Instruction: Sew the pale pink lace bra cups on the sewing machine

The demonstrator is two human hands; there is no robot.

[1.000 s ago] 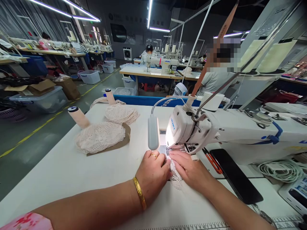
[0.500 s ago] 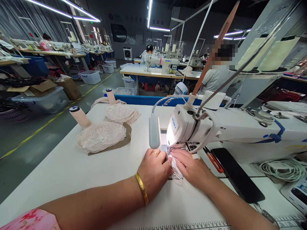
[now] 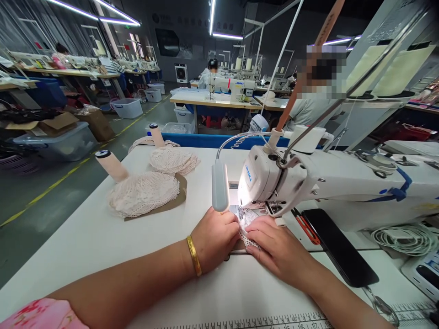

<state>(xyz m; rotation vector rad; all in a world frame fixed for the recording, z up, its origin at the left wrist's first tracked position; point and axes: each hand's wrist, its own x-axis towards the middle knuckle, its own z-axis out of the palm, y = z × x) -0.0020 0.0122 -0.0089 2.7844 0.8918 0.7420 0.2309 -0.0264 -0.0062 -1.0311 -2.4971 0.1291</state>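
Lace piece (image 3: 247, 228) now sits further under the sewing machine (image 3: 274, 183) head than a second ago; your hands have slid toward you and closed together. Left hand (image 3: 216, 235) and right hand (image 3: 274, 246) press it flat on the tabletop (image 3: 103, 242), fingers nearly touching, so feeding appears underway.

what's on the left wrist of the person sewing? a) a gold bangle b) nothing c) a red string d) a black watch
a: a gold bangle circles the wrist just behind the left hand, which presses the white lace piece at the sewing machine next to the right hand.
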